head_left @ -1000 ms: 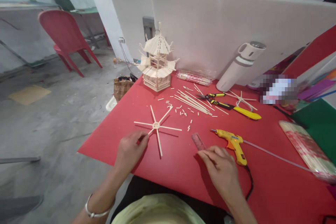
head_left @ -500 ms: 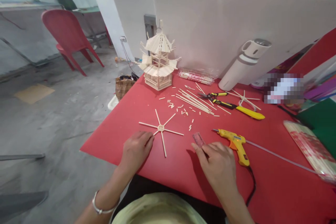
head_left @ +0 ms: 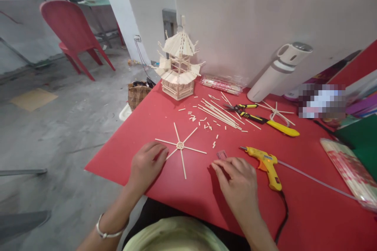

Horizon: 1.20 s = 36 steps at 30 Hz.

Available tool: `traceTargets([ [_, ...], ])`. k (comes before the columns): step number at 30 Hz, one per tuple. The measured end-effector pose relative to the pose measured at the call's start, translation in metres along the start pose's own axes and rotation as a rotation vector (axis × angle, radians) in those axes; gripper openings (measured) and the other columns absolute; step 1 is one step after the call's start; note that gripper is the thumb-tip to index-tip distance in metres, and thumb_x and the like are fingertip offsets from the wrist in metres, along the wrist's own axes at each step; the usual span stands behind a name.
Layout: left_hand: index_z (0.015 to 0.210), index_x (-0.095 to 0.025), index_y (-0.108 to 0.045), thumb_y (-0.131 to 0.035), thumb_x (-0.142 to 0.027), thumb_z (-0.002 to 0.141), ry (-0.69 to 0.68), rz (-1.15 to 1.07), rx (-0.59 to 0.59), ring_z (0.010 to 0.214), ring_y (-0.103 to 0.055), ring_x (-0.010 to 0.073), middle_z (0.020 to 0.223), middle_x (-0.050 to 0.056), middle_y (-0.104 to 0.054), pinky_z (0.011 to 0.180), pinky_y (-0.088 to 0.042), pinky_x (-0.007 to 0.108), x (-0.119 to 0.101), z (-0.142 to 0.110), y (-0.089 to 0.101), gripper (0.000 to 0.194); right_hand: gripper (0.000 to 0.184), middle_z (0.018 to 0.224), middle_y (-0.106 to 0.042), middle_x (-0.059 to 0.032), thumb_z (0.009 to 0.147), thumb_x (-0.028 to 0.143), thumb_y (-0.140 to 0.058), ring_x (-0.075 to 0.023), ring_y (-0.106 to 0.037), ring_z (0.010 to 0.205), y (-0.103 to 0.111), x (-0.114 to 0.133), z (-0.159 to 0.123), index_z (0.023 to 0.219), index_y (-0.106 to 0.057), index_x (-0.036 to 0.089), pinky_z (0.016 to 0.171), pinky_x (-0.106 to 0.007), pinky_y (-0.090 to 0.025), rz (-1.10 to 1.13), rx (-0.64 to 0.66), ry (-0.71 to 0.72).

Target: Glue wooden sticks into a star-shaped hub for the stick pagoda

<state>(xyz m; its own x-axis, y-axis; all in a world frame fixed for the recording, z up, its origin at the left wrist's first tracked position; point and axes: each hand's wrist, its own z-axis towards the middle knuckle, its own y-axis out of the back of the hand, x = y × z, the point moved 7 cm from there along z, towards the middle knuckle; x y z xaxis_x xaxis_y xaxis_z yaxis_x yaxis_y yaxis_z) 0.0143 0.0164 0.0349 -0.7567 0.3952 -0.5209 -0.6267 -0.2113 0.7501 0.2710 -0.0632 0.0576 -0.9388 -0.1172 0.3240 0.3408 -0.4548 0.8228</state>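
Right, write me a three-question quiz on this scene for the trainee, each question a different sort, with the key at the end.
1. Multiple choice: how many arms does the star-shaped stick frame beside the left hand have?
a) four
b) six
c) eight

2. True or false: the yellow glue gun lies between the two hands.

3. Fill in the missing word: the pale bracelet is on the person's ____ wrist.

Key:
1. b, six arms around a small central ring.
2. False; it lies to the right of the right hand.
3. left
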Motion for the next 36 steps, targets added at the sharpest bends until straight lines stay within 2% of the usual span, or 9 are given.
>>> traceTargets([
  [4,0.086,-0.021,-0.072,-0.056,-0.033,0.094,0.031,-0.033,-0.058,0.084,-0.070,0.0165,0.092,0.004,-0.076,0.076,-0.054,0.027,0.006,0.004,0.006,0.022,0.023,0.086,-0.068,-0.0029,0.099,0.041,-0.057,-0.0206,-0.056,0.086,-0.009,0.008,0.008,0.092,-0.076,0.028,0.080,-0.035,-0.034,0.005,0.009,-0.012],
  [10,0.083,-0.021,-0.072,-0.057,-0.032,0.094,0.060,-0.082,-0.085,0.081,-0.070,0.0152,0.090,0.004,-0.075,0.074,-0.054,0.025,0.011,0.002,0.007,0.021,0.026,0.085,-0.066,-0.0037,0.099,0.043,-0.056,-0.0204,-0.054,0.086,-0.030,0.017,0.016,0.094,-0.077,0.028,0.078,-0.035,-0.033,0.030,0.050,-0.011],
  [22,0.087,-0.020,-0.071,-0.058,-0.029,0.094,0.084,-0.147,-0.044,0.084,-0.070,0.0154,0.094,0.005,-0.075,0.076,-0.055,0.026,0.014,0.002,0.003,0.018,0.024,0.087,-0.066,-0.0034,0.100,0.040,-0.056,-0.0202,-0.053,0.088,-0.054,0.027,0.025,0.094,-0.076,0.029,0.080,-0.035,-0.033,0.072,0.098,0.015],
  [28,0.086,-0.021,-0.072,-0.060,-0.023,0.093,-0.030,-0.096,-0.123,0.087,-0.066,0.0175,0.094,0.006,-0.073,0.082,-0.052,0.031,0.007,0.003,0.009,0.014,0.017,0.093,-0.068,-0.0037,0.097,0.035,-0.060,-0.0207,-0.053,0.093,-0.056,0.030,0.027,0.094,-0.076,0.028,0.083,-0.036,-0.033,0.043,0.065,0.054],
  [36,0.084,-0.020,-0.072,-0.064,-0.016,0.089,-0.125,-0.045,-0.197,0.097,-0.064,0.0218,0.106,0.009,-0.071,0.089,-0.051,0.039,0.004,0.005,0.011,0.010,0.015,0.092,-0.067,-0.0030,0.096,0.035,-0.062,-0.0197,-0.052,0.093,-0.051,0.026,0.025,0.094,-0.075,0.028,0.084,-0.035,-0.032,0.055,-0.032,0.057],
])
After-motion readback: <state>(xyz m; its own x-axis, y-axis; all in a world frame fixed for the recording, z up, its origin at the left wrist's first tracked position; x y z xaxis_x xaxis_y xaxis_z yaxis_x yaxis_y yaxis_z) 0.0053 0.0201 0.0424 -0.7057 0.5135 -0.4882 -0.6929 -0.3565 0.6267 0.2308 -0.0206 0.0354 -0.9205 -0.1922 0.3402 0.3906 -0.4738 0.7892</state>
